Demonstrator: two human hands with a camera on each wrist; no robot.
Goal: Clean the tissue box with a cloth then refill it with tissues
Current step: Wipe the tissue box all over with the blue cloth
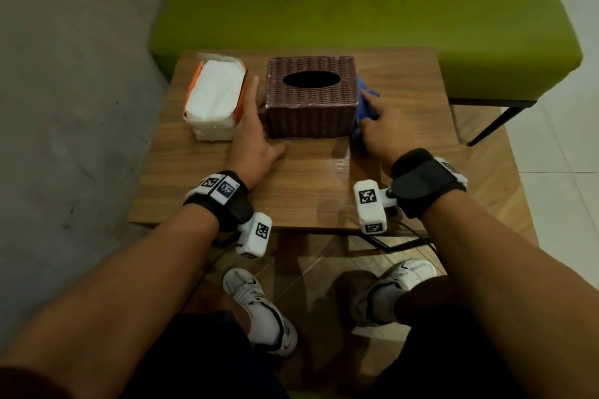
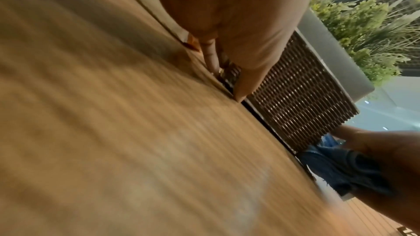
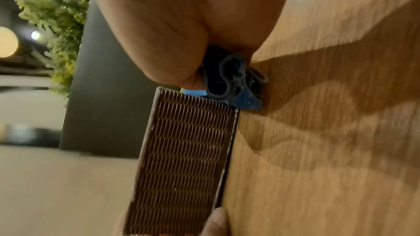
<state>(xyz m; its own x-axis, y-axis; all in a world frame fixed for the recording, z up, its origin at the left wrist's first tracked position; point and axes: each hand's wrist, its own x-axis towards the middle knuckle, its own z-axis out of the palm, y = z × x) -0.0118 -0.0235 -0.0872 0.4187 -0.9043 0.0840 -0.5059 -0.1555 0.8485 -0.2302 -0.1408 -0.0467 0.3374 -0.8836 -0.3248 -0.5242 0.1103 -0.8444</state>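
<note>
A brown woven tissue box (image 1: 311, 97) with a dark oval slot stands on the wooden table (image 1: 308, 191). My left hand (image 1: 251, 126) lies flat against the box's left side with straight fingers, thumb on the table. My right hand (image 1: 381, 129) holds a bunched blue cloth (image 1: 366, 97) against the box's right side. An opened tissue pack (image 1: 214, 97), white in an orange wrapper, lies left of the box. The left wrist view shows the box (image 2: 295, 96) and cloth (image 2: 336, 168). In the right wrist view the cloth (image 3: 234, 82) is tucked under my palm beside the box (image 3: 186, 150).
A green padded bench (image 1: 356, 3) runs behind the table, with its black leg (image 1: 492, 126) at the right. A grey wall (image 1: 64, 74) stands to the left. The table's near edge is by my wrists, and my white shoes (image 1: 259, 301) are below it.
</note>
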